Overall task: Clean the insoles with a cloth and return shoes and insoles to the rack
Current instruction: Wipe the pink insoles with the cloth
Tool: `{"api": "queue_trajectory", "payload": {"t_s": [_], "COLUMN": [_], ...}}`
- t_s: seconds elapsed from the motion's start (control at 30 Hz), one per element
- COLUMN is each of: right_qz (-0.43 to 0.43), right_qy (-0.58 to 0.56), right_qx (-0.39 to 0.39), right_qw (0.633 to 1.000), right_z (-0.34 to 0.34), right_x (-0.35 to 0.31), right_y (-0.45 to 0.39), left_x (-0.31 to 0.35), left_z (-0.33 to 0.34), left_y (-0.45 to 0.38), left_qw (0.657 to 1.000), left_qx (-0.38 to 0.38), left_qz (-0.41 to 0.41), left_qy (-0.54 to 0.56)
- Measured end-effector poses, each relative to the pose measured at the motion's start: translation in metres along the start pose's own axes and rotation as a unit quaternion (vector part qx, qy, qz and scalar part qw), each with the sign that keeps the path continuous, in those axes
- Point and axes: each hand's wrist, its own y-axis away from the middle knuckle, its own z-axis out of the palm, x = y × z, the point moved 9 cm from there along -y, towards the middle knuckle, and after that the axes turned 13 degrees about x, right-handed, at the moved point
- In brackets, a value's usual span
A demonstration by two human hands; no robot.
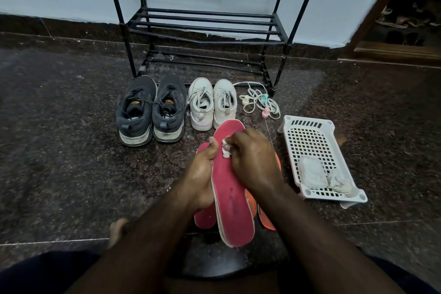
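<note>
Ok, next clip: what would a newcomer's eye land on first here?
First the red insole in the centre foreground, held by the left hand while the right hand presses a small white cloth onto it. Next, the dark sneakers and white sneakers lined up on the floor before the black rack, and a white basket at right.

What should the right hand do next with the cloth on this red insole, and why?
Probably draw the cloth down along the red insole toward the heel. The right hand pinches it near the toe end, the left hand grips the insole's edge, and a dark smudge shows on the lower half, seemingly not yet wiped.
</note>
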Motion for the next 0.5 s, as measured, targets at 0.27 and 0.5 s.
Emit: {"api": "queue_trajectory", "payload": {"t_s": [0.27,0.5], "right_qz": [0.094,0.141], "right_qy": [-0.060,-0.071], "right_qx": [-0.061,-0.030], "right_qw": [0.992,0.987], "right_z": [-0.006,-0.011], "right_x": [0.028,0.039], "right_y": [-0.018,-0.016], "left_x": [0.000,0.003], "left_z": [0.002,0.004], "left_y": [0.003,0.003], "left_qw": [0.999,0.995], "left_qx": [-0.018,0.001], "left_qz": [-0.003,0.058], "left_qy": [-0.049,-0.086]}}
